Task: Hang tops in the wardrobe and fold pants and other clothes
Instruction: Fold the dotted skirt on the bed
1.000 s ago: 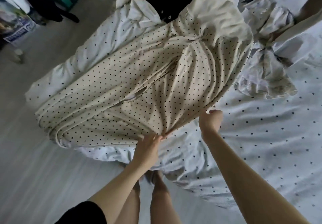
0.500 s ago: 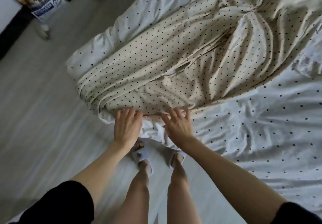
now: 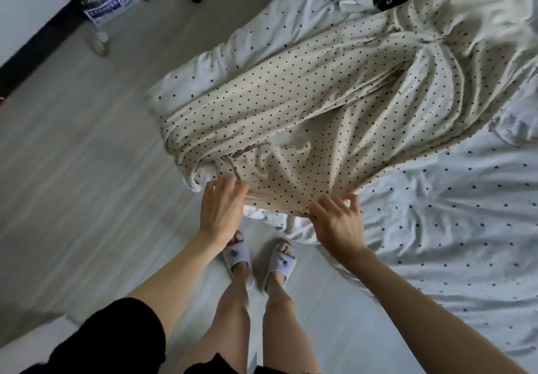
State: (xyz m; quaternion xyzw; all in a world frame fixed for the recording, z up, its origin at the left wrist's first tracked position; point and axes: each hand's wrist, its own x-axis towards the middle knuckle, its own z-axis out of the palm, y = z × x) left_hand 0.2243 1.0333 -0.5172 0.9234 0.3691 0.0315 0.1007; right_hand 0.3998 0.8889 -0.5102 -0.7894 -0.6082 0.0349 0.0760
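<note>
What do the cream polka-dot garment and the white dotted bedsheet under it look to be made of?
The cream garment with small black dots looks like thin, soft woven cloth, perhaps cotton or viscose: matte, draping in long loose folds. The white bedsheet with sparse dark dots looks like plain matte cotton, creased in shallow wrinkles. Neither fibre can be confirmed by sight.
</note>
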